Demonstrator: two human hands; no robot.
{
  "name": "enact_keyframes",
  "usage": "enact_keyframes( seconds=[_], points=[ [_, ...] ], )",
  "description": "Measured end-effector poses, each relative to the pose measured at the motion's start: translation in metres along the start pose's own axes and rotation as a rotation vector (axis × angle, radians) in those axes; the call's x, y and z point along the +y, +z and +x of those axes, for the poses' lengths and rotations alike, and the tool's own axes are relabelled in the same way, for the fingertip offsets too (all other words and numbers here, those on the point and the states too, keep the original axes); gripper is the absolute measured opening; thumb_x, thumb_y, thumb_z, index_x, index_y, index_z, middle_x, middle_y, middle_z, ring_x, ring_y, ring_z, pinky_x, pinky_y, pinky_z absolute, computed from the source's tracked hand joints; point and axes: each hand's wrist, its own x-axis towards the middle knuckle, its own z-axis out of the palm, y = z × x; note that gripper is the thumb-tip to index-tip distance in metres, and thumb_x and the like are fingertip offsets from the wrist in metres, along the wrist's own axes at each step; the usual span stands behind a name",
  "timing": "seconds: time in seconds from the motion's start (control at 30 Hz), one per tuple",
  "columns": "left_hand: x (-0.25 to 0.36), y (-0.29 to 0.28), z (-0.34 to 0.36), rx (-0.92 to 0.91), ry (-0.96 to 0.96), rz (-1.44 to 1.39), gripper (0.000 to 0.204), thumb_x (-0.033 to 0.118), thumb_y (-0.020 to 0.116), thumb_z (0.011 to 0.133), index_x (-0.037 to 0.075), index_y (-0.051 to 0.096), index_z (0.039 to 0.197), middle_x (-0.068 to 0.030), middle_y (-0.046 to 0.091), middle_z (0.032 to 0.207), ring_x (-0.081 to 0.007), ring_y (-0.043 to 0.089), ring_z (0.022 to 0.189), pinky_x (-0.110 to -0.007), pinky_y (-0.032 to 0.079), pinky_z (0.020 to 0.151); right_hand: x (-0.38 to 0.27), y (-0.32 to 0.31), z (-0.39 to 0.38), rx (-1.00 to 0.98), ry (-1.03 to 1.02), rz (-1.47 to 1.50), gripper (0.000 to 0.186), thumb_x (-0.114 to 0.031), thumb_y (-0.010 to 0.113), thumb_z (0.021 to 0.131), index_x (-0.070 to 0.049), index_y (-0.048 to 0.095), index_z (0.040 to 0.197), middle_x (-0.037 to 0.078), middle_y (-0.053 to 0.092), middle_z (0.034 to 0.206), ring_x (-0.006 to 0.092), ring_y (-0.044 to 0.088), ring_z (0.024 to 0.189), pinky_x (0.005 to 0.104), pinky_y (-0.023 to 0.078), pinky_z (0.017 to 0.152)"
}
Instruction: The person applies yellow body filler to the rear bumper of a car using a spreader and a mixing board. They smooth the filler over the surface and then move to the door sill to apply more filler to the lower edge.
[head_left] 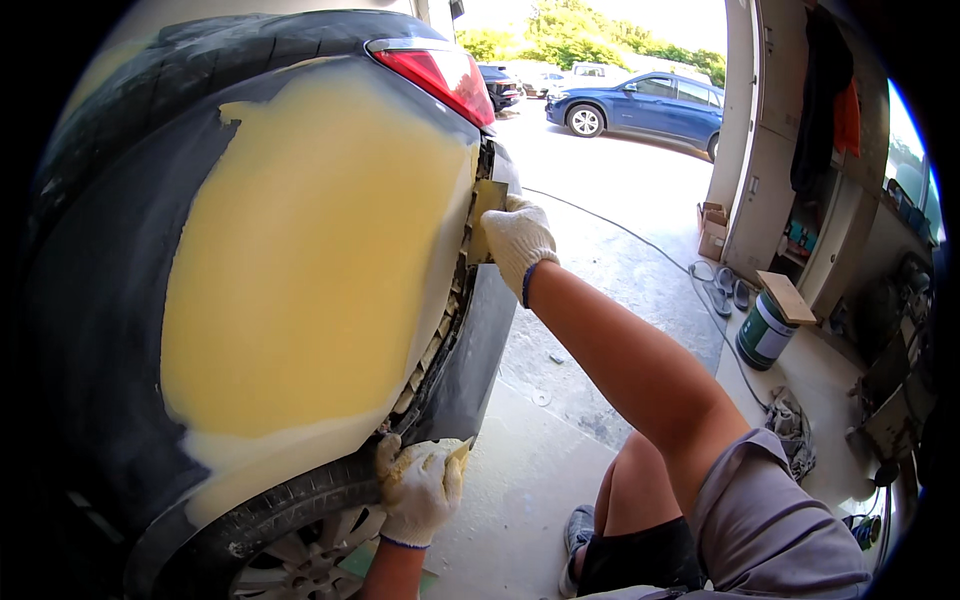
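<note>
**Grey sleeve (785, 510) lying nearest; right hand (518, 240) gripping flat plate (489, 195)**

The gloved right hand, beyond the sleeve, is pinching the olive-yellow flat plate upright at the seam (462, 280), probably so that its long edge is following the gap. The yellow-coated panel (310, 260) is extending left of this hand and above the other. The left hand (422, 490), also gloved, is holding a small yellow piece (462, 451) in curled fingers beside the tyre (320, 492), presumably leaving the right hand free for the plate. The dark bumper (480, 330) is standing between both hands. The gloves are likely shielding the skin from dust.
</note>
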Motion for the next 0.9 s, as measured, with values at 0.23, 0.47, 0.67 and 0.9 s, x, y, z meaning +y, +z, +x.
enact_keyframes(
  seconds=[0.23, 0.47, 0.67, 0.9],
  points=[
    [-0.002, 0.003, -0.004, -0.046, -0.005, 0.006, 0.02, 0.025, 0.065, 0.099, 0.014, 0.07, 0.083, -0.0063, 0.073, 0.081, -0.0246, 0.071, 0.085, -0.049, 0.042, 0.113, -0.027, 0.009, -0.022, 0.023, -0.065, -0.102, 0.032, -0.013, 0.058, 0.089, 0.0, 0.076, 0.113, 0.018, 0.078, 0.093, 0.0267, 0.074, 0.083, 0.0381, 0.058, 0.081],
    [0.003, -0.001, 0.002, -0.039, 0.007, -0.015, 0.019, 0.024, 0.065, 0.098, 0.014, 0.07, 0.083, -0.0067, 0.074, 0.083, -0.0245, 0.071, 0.086, -0.049, 0.041, 0.113, -0.004, -0.003, -0.025, 0.021, 0.013, -0.054, 0.03, -0.011, 0.057, 0.091, 0.001, 0.073, 0.113, 0.019, 0.077, 0.098, 0.0275, 0.074, 0.088, 0.0388, 0.057, 0.084],
    [-0.008, 0.017, -0.011, -0.031, -0.014, -0.071, 0.019, 0.024, 0.065, 0.098, 0.014, 0.068, 0.083, -0.0082, 0.072, 0.082, -0.0255, 0.071, 0.084, -0.05, 0.041, 0.114, -0.019, 0.009, -0.037, -0.025, 0.022, -0.089, 0.031, -0.007, 0.058, 0.09, 0.0, 0.074, 0.116, 0.018, 0.078, 0.101, 0.0259, 0.074, 0.09, 0.0368, 0.057, 0.084],
    [-0.003, 0.001, -0.003, -0.035, 0.003, -0.018, 0.021, 0.026, 0.065, 0.098, 0.014, 0.068, 0.081, -0.0089, 0.07, 0.079, -0.0269, 0.07, 0.083, -0.05, 0.04, 0.114, -0.024, 0.005, -0.059, 0.001, 0.032, -0.01, 0.041, -0.006, 0.055, 0.089, 0.001, 0.073, 0.125, 0.014, 0.077, 0.098, 0.0213, 0.072, 0.086, 0.0333, 0.057, 0.081]
  ],
)
